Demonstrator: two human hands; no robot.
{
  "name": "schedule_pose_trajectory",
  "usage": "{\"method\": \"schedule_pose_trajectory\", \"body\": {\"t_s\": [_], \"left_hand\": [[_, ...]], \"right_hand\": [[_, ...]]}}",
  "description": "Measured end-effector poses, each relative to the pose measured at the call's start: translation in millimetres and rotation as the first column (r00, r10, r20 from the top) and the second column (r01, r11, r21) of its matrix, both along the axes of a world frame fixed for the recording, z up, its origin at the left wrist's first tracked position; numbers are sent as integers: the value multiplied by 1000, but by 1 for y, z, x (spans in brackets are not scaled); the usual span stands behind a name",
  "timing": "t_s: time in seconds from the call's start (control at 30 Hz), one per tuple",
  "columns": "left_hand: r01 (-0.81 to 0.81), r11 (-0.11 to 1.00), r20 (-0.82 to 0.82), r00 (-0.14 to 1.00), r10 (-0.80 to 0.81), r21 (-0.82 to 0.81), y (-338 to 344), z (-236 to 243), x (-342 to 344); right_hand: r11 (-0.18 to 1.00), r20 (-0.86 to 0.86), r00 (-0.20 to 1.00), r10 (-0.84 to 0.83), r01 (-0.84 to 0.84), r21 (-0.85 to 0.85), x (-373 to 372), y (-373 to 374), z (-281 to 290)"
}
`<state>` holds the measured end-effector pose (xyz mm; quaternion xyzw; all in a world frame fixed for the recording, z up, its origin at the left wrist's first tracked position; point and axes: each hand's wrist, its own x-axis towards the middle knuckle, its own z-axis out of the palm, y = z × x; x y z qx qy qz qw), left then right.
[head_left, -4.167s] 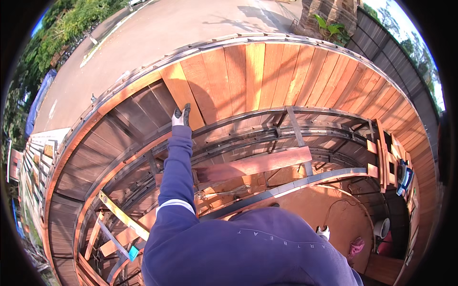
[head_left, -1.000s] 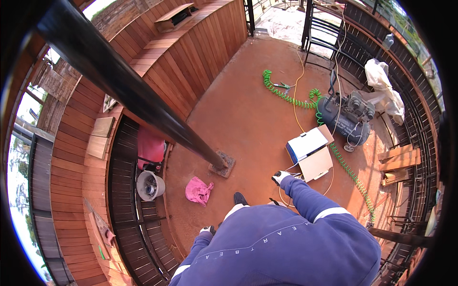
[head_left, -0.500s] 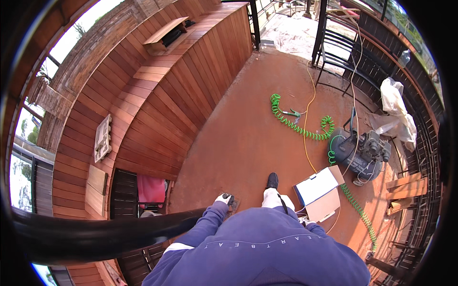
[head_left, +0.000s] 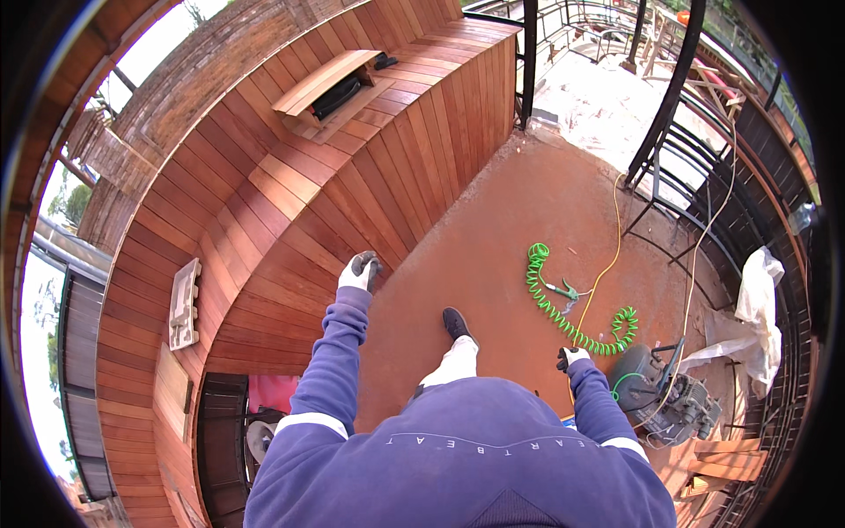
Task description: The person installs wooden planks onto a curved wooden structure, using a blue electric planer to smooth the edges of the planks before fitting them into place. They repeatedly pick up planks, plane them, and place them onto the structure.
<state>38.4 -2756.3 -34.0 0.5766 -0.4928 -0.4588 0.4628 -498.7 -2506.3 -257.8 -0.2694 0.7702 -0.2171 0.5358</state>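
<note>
My left hand, in a white and dark grey glove, reaches forward over the floor beside the wooden bench front. Its fingers are curled in, and I cannot make out whether anything small is inside them. My right hand, gloved alike, hangs near the yellow hose and the coiled green air hose. Its fingers look loosely bent and apart, with nothing seen in them. A green blow gun lies on the floor by the coil. One dark shoe is stepping out ahead of my body.
An air compressor stands at the right, with wooden offcuts behind it. White sheeting hangs on the black railing. On the curved bench sit a moulded tray and a raised hatch. A pale sheet covers the far floor.
I have straightened up and moved on: both hands have lifted and spread apart. The white box by my right hand has mostly passed out of sight beneath me, and the black bar at left is gone.
</note>
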Motion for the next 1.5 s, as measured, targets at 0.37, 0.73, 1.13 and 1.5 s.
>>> {"method": "schedule_pose_trajectory", "body": {"t_s": [0.37,0.73,1.13,1.5], "left_hand": [[-52,976,159,984,86,-209,-352,35,41],[-178,965,879,404,252,-195,-576,76,22],[-467,787,781,274,562,-402,-569,6,26],[-481,802,829,236,507,-354,-569,7,27]], "right_hand": [[717,-599,558,574,-696,39,59,-269,-32],[799,-363,929,74,-273,-536,92,-577,63],[-235,-932,76,353,-958,-167,334,-900,280],[-166,-890,-8,456,-983,-76,404,-935,269]]}}
